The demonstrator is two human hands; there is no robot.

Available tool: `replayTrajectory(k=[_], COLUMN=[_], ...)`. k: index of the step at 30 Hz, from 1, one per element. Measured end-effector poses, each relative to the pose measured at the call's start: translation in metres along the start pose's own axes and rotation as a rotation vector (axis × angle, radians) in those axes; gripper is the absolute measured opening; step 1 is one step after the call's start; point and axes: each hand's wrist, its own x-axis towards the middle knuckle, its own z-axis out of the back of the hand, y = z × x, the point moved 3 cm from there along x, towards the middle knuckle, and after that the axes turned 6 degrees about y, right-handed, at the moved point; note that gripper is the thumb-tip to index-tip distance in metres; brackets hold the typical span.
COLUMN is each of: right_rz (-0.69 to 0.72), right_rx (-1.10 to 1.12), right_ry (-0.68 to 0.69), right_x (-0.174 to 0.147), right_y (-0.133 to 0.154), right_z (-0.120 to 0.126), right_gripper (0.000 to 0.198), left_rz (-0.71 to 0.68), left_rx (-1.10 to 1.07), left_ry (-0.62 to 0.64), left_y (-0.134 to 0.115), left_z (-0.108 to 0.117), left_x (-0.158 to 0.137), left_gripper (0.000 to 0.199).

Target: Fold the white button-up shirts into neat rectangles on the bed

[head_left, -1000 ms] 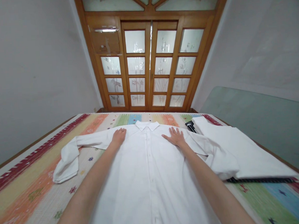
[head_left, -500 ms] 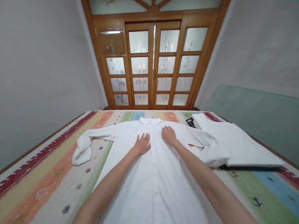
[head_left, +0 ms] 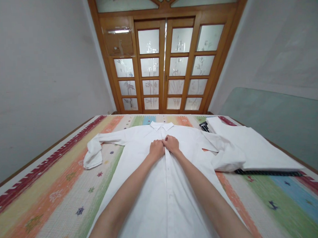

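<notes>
A white button-up shirt (head_left: 146,189) lies spread front side up, its collar (head_left: 161,126) at the far end. Its left-side sleeve is bent at the cuff, and the other sleeve is crumpled against a folded white cloth. On the button strip just below the collar, my left hand (head_left: 157,149) is closed with its fingers curled on the fabric. Right beside it, touching or nearly so, my right hand (head_left: 171,144) pinches the same strip. The fingertips and any button between them are hidden.
The shirt rests on a bed cover (head_left: 59,193) with coloured stripes and small figures. To the right lies a folded white cloth (head_left: 252,146) over a black striped item (head_left: 269,172). Beyond stand wooden doors (head_left: 164,76) with glass panes; a pale green board (head_left: 275,117) leans at the right wall.
Both hands have come together at the shirt's button strip. The left was lying spread on the front and the right rested beside the strip; now both are closed on it.
</notes>
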Motion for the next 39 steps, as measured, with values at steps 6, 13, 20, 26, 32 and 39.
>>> replayTrajectory(k=[6, 13, 20, 26, 32, 39], right_rz=[0.056, 0.093, 0.099, 0.123, 0.148, 0.163], right_rx=[0.057, 0.249, 0.302, 0.311, 0.285, 0.253], right_ry=[-0.055, -0.09, -0.095, -0.092, -0.135, -0.162], right_x=[0.002, 0.007, 0.004, 0.004, 0.006, 0.009], right_y=[-0.006, -0.012, -0.012, -0.011, -0.011, -0.012], right_z=[-0.005, -0.006, -0.005, -0.004, -0.009, -0.015], right_gripper=[0.026, 0.026, 0.025, 0.022, 0.017, 0.01], left_rz=[-0.026, -0.069, -0.122, -0.064, 0.031, 0.011], left_rx=[-0.031, -0.142, -0.228, -0.191, -0.031, -0.031], left_ry=[0.014, -0.017, -0.037, -0.137, -0.01, 0.231], left_y=[0.004, 0.012, 0.013, 0.03, 0.069, 0.093], left_z=[0.001, -0.009, -0.011, -0.004, 0.0, 0.001], left_x=[0.001, 0.0, -0.001, 0.007, 0.02, 0.044], left_gripper=[0.026, 0.018, 0.012, 0.025, 0.061, 0.095])
